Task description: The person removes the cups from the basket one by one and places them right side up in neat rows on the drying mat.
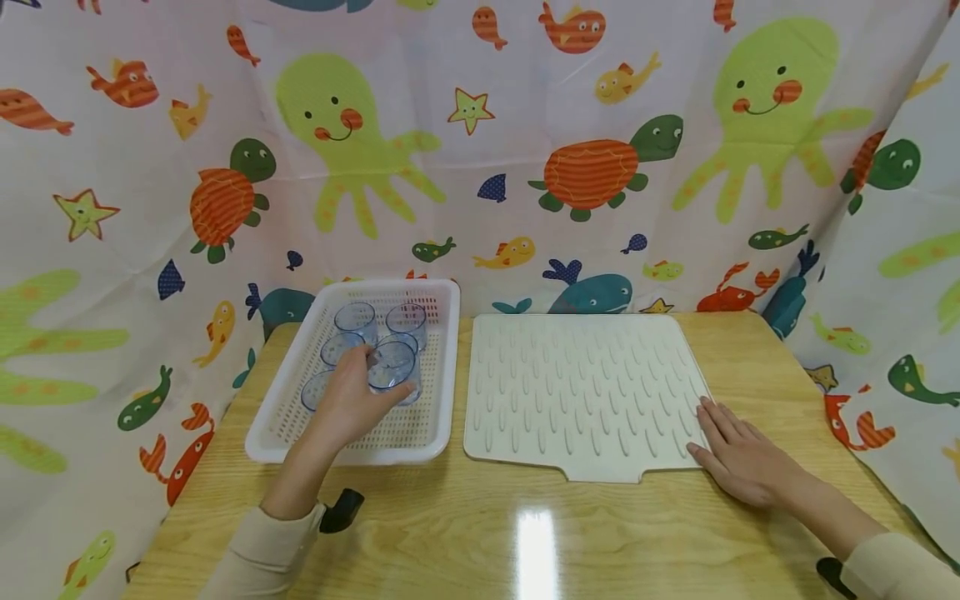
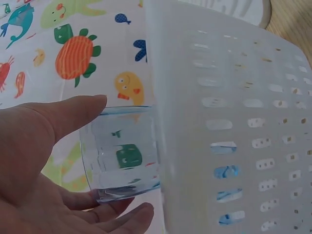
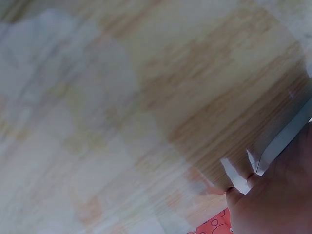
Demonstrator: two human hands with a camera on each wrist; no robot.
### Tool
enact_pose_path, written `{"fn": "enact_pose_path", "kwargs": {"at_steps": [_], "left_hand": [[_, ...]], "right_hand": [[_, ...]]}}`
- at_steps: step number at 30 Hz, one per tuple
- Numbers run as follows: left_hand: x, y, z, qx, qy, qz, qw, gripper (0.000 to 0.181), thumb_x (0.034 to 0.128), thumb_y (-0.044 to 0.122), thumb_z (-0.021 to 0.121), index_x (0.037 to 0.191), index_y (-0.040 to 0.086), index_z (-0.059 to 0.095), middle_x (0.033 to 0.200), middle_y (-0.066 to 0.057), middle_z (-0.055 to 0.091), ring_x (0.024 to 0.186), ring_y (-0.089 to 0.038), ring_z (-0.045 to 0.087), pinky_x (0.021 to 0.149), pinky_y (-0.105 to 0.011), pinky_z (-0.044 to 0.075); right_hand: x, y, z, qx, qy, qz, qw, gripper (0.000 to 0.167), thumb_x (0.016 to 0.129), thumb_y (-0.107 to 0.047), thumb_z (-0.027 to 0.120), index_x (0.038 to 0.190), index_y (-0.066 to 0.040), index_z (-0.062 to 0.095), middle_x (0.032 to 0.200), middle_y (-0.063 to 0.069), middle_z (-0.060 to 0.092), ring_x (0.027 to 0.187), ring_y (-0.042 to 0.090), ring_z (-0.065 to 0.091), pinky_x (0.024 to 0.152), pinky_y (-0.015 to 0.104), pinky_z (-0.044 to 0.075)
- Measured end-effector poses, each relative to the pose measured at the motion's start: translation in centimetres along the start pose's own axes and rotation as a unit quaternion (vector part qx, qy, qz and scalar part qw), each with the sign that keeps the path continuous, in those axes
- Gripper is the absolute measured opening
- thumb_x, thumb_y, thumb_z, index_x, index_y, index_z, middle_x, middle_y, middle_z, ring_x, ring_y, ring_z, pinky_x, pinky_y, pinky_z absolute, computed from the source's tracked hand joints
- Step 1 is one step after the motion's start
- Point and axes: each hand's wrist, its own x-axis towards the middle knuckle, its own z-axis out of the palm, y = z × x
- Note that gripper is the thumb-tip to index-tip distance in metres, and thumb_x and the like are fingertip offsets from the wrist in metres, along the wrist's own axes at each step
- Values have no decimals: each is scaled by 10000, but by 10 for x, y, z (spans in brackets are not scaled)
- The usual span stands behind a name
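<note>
In the head view the left hand holds a clear bluish cup above the white basket, between thumb and fingers. The left wrist view has the thumb on one side of the cup and fingers of the left hand on the other, beside the basket wall. Several similar cups stand in the basket. At the right edge of the cream ridged mat, the right hand lies flat with extended fingers. The right wrist view catches part of that right hand at its edge.
A wooden table carries the basket at left and the mat at centre right. Behind and at both sides hangs a curtain printed with sea animals. Dark bands show at the wrists.
</note>
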Motion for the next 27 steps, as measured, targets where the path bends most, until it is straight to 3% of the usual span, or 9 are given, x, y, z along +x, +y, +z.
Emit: {"fn": "enact_pose_path", "kwargs": {"at_steps": [13,27], "left_hand": [[4,10,0,-169,227,74,9996,922,888,409,788,1523,-55,306,1458,-251,467,1362,-428,447,1096,-618,407],[4,20,1,-296,382,343,9982,854,879,415,797,1475,-31,380,1402,-219,518,1303,-401,503,1070,-575,444]], "right_hand": [[-2,0,1,27,30,2,10000,785,1094,-463,397,1560,137,198,1634,349,151,1500,535,136,1138,716,199],[-2,-1,1,-15,135,-73,9999,765,1098,-443,399,1553,143,214,1621,362,176,1496,535,155,1130,713,214]]}}
